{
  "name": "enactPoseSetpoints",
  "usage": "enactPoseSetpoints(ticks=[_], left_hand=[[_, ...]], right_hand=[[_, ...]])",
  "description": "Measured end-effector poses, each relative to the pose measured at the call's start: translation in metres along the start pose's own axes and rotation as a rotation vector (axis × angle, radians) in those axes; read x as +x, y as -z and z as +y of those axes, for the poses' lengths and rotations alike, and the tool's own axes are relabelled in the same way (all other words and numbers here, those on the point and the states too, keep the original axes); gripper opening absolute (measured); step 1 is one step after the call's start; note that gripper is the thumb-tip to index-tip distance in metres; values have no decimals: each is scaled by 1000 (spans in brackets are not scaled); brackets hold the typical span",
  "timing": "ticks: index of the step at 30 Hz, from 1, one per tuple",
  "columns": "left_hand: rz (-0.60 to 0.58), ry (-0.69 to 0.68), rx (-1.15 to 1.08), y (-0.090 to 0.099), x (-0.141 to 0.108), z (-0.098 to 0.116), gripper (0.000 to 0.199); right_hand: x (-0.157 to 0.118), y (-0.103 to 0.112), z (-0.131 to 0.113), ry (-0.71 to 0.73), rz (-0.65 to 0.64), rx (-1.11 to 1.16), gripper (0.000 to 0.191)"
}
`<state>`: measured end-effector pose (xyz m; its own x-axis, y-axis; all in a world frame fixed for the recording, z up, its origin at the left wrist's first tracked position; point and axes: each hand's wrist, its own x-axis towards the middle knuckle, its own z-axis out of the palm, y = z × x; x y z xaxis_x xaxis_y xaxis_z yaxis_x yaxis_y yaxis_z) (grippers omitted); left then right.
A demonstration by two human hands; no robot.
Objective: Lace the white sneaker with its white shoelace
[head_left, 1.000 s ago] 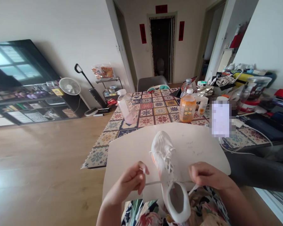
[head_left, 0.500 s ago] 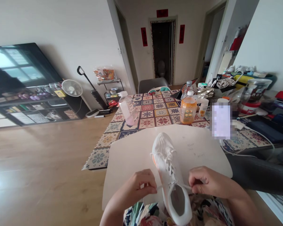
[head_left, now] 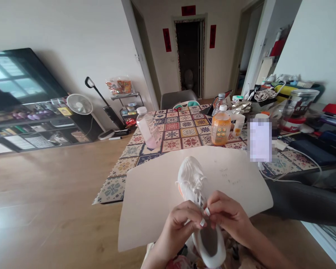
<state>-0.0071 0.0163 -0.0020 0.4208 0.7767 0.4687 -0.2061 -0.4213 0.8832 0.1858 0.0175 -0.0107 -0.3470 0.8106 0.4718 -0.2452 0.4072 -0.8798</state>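
Note:
A white sneaker (head_left: 190, 172) lies on a large white board, its toe pointing away from me and its heel opening near my lap. My left hand (head_left: 183, 220) is closed in a pinch over the left side of the shoe, with a bit of white shoelace (head_left: 202, 222) at its fingertips. Close beside it, my right hand (head_left: 226, 213) also pinches a piece of the lace above the shoe's throat. The fingertips nearly meet. The upper part of the tongue and some lacing are hidden behind the hands.
The white board (head_left: 151, 194) rests against a table with a patterned cloth (head_left: 120, 172). On it stand a clear bottle (head_left: 148, 129), an orange drink bottle (head_left: 221, 127) and a blurred phone (head_left: 260, 140) with a white cable. Clutter fills the table's right side.
Both hands have come together from either side of the shoe to over its throat, bringing the lace ends inward. The view has shifted slightly.

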Motion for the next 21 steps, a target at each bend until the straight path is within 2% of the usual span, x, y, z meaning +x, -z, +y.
enactPoseSetpoints(ticks=[5, 8, 10, 13, 15, 17, 21], left_hand=[[-35, 43, 161, -1, -1, 10, 18], [13, 22, 156, -3, -2, 9, 20], [53, -1, 152, -6, -3, 5, 15], [150, 42, 86, -9, -6, -4, 5], [210, 86, 28, -10, -6, -7, 19], [210, 84, 53, -11, -4, -7, 24], [180, 18, 169, -10, -2, -2, 11]], right_hand=[[-2, -5, -12, 52, -8, -335, 19], [-3, -7, -16, 80, -41, -434, 21], [-5, -7, -16, 98, -6, -495, 17], [-7, -7, -13, 92, 57, -549, 9], [-8, -7, -11, 86, 35, -546, 8], [-7, -6, -10, 98, -2, -530, 10], [-6, -5, -7, 88, 19, -532, 13]])
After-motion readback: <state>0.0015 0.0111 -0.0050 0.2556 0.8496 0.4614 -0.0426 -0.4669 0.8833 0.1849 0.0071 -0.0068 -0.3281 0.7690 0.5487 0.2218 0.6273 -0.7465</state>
